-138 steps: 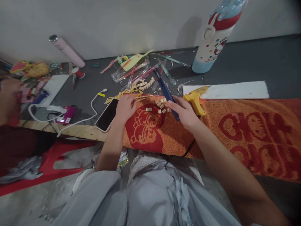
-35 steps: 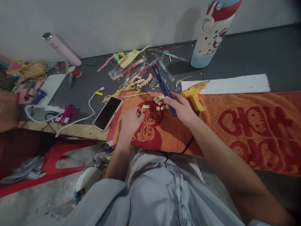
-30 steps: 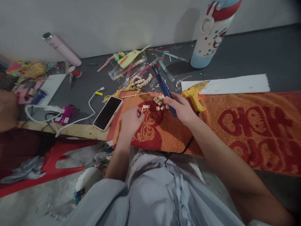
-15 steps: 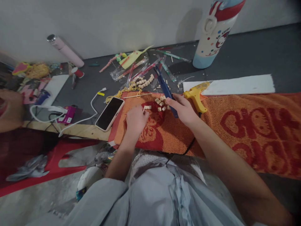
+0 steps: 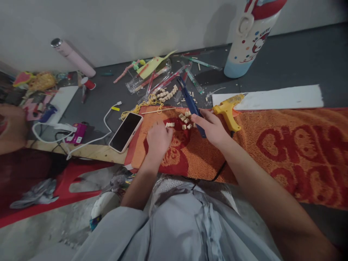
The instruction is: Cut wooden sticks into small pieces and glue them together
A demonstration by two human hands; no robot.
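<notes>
My right hand (image 5: 213,127) is closed around a long dark blue hand tool (image 5: 191,103), whose narrow tip points away from me; its exact kind is unclear. My left hand (image 5: 159,137) rests on the orange and red towel (image 5: 206,159) with its fingers curled; whatever it may hold is hidden. Just right of the left fingertips is a short row of small pale wooden pieces (image 5: 170,124). Several thicker wooden pieces (image 5: 185,117) lie loose between the hands. Behind them, a thin wooden stick (image 5: 159,111) lies along the towel's far edge.
A yellow glue gun (image 5: 227,113) lies right of my right hand, by a white board (image 5: 282,98). Left are a phone (image 5: 126,132) and a white cable (image 5: 106,121). Yellow cord (image 5: 138,108), plastic-wrapped sticks, and a tall bottle (image 5: 244,50) stand behind. Another person's arm (image 5: 12,127) is far left.
A thin pale piece seen at my left fingertips earlier no longer shows there. My left hand has shifted very slightly; my right hand keeps the blue tool in nearly the same place.
</notes>
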